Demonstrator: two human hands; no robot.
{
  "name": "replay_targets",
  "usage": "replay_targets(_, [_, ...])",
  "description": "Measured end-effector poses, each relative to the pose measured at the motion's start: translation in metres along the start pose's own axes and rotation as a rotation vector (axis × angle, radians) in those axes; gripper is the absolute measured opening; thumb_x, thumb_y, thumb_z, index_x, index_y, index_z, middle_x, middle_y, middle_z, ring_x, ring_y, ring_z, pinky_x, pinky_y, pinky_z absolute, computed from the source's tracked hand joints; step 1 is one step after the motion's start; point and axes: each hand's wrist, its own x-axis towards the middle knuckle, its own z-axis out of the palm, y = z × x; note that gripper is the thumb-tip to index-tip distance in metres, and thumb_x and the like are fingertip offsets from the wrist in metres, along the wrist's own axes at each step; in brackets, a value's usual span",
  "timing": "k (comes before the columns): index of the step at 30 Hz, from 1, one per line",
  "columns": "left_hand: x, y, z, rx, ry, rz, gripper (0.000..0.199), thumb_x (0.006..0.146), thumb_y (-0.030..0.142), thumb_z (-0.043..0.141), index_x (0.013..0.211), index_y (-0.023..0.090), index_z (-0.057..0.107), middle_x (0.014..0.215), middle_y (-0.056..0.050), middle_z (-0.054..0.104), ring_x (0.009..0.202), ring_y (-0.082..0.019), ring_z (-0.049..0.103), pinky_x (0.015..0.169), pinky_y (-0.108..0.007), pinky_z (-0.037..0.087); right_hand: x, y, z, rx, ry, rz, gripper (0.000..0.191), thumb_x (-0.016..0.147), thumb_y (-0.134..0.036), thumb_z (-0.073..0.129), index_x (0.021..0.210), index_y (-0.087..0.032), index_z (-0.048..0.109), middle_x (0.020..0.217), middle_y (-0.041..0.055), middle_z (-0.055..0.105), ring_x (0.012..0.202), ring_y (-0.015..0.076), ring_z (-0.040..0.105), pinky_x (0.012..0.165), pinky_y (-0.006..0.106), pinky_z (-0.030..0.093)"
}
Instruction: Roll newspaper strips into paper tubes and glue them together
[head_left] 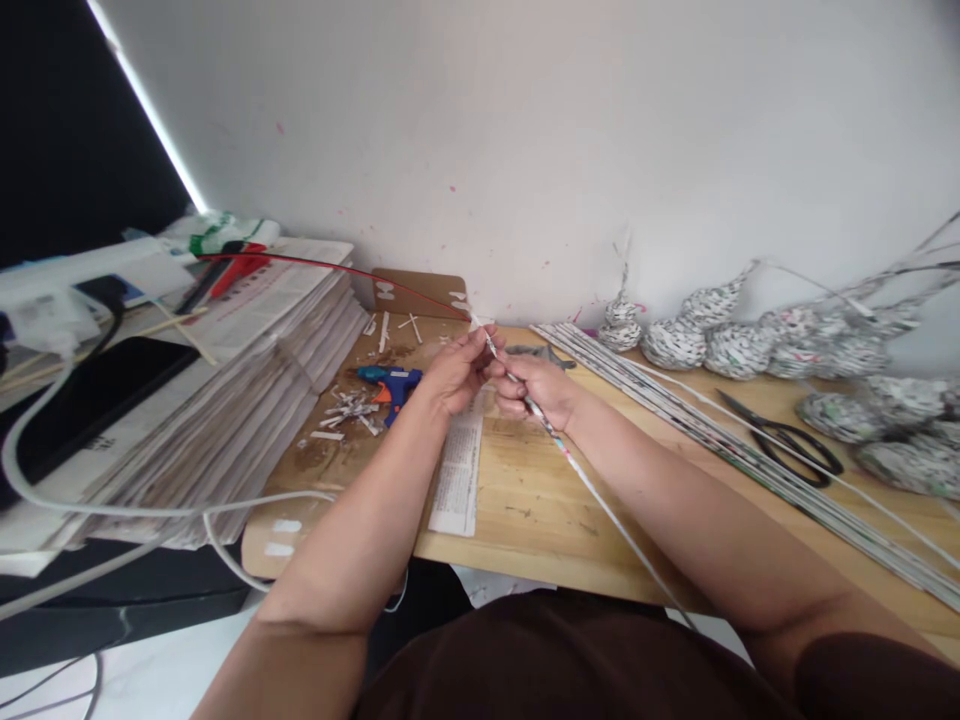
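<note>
Both my hands meet above the wooden table, gripping one long rolled paper tube (592, 488) made of printed newspaper. My left hand (463, 368) pinches it near its far end, where a thin red rod or wire (352, 268) reaches off to the left. Close beside it, my right hand (534, 388) is wrapped round the tube, which slants down toward my body. How the red piece meets the tube is hidden at my fingertips. Below my left hand lies a flat newspaper strip (459, 470). A blue glue gun (397, 388) rests just left of it.
Black scissors (787, 440) and a bundle of paper tubes (697, 430) lie on the right. Woven paper gourd shapes (675, 342) line the wall. At left stand stacked newspapers (300, 350), with a phone (112, 400) and white cable (150, 510). Paper scraps (349, 412) cover cardboard.
</note>
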Motion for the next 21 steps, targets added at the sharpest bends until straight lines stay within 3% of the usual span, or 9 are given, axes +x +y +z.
replay_targets(2, [0.000, 0.000, 0.001, -0.025, -0.013, -0.012, 0.019, 0.076, 0.026, 0.072, 0.090, 0.015, 0.066, 0.077, -0.001, 0.068, 0.056, -0.007, 0.058, 0.054, -0.019, 0.047, -0.001, -0.001, -0.001, 0.076, -0.066, 0.045, 0.031, 0.089, -0.047, 0.048, 0.075, -0.021, 0.044, 0.044, -0.0099, 0.030, 0.035, 0.0084, 0.036, 0.037, 0.019, 0.030])
replay_targets(5, [0.000, -0.001, 0.001, -0.014, -0.025, 0.009, 0.017, 0.076, 0.026, 0.072, 0.087, 0.014, 0.065, 0.075, -0.001, 0.068, 0.052, -0.007, 0.055, 0.048, -0.018, 0.042, 0.001, 0.002, -0.002, -0.148, 0.099, -0.044, 0.033, 0.086, -0.051, 0.054, 0.079, -0.019, 0.050, 0.047, -0.0071, 0.042, 0.038, 0.0090, 0.044, 0.037, 0.019, 0.032])
replay_targets(8, [0.001, -0.002, 0.000, 0.001, -0.043, 0.021, 0.018, 0.076, 0.027, 0.072, 0.087, 0.015, 0.064, 0.076, -0.001, 0.068, 0.052, -0.008, 0.055, 0.046, -0.019, 0.041, 0.002, 0.004, 0.000, -0.284, 0.198, -0.131, 0.031, 0.089, -0.046, 0.052, 0.074, -0.019, 0.050, 0.045, -0.0073, 0.040, 0.035, 0.0076, 0.040, 0.036, 0.019, 0.031])
replay_targets(12, [-0.001, -0.002, -0.001, -0.023, -0.086, 0.003, 0.020, 0.076, 0.028, 0.072, 0.088, 0.015, 0.064, 0.079, 0.000, 0.067, 0.056, -0.007, 0.058, 0.054, -0.019, 0.046, -0.002, 0.000, -0.001, 0.078, -0.057, 0.006, 0.027, 0.093, -0.040, 0.043, 0.074, -0.020, 0.044, 0.044, -0.0094, 0.029, 0.035, 0.0079, 0.033, 0.037, 0.019, 0.028])
replay_targets(14, [-0.001, -0.002, 0.000, -0.024, -0.091, 0.002, 0.019, 0.076, 0.028, 0.072, 0.087, 0.015, 0.064, 0.078, 0.000, 0.066, 0.056, -0.007, 0.058, 0.053, -0.018, 0.045, -0.004, -0.001, -0.002, 0.145, -0.107, 0.046, 0.026, 0.091, -0.041, 0.044, 0.076, -0.020, 0.045, 0.046, -0.0091, 0.031, 0.037, 0.0084, 0.036, 0.038, 0.019, 0.030])
replay_targets(16, [-0.002, -0.002, 0.001, -0.009, -0.085, 0.009, 0.018, 0.076, 0.027, 0.072, 0.085, 0.015, 0.063, 0.075, 0.000, 0.065, 0.050, -0.005, 0.052, 0.047, -0.017, 0.042, -0.003, 0.001, -0.003, 0.001, 0.012, 0.000, 0.029, 0.089, -0.046, 0.047, 0.079, -0.020, 0.049, 0.048, -0.0078, 0.038, 0.038, 0.0090, 0.041, 0.038, 0.020, 0.031])
replay_targets(19, [-0.002, -0.001, 0.002, 0.001, -0.046, 0.007, 0.016, 0.076, 0.024, 0.072, 0.084, 0.014, 0.063, 0.071, 0.000, 0.063, 0.045, -0.003, 0.045, 0.041, -0.014, 0.035, 0.000, 0.007, -0.004, -0.428, 0.234, -0.166, 0.032, 0.086, -0.050, 0.054, 0.078, -0.018, 0.054, 0.050, -0.0051, 0.047, 0.040, 0.0094, 0.046, 0.040, 0.021, 0.034])
replay_targets(21, [-0.001, 0.000, 0.002, -0.003, -0.051, -0.001, 0.017, 0.076, 0.022, 0.072, 0.087, 0.013, 0.064, 0.071, 0.000, 0.062, 0.046, -0.002, 0.044, 0.040, -0.013, 0.033, 0.002, 0.009, -0.004, -0.619, 0.300, -0.244, 0.033, 0.086, -0.049, 0.055, 0.075, -0.018, 0.055, 0.050, -0.0039, 0.049, 0.040, 0.0091, 0.047, 0.042, 0.021, 0.036])
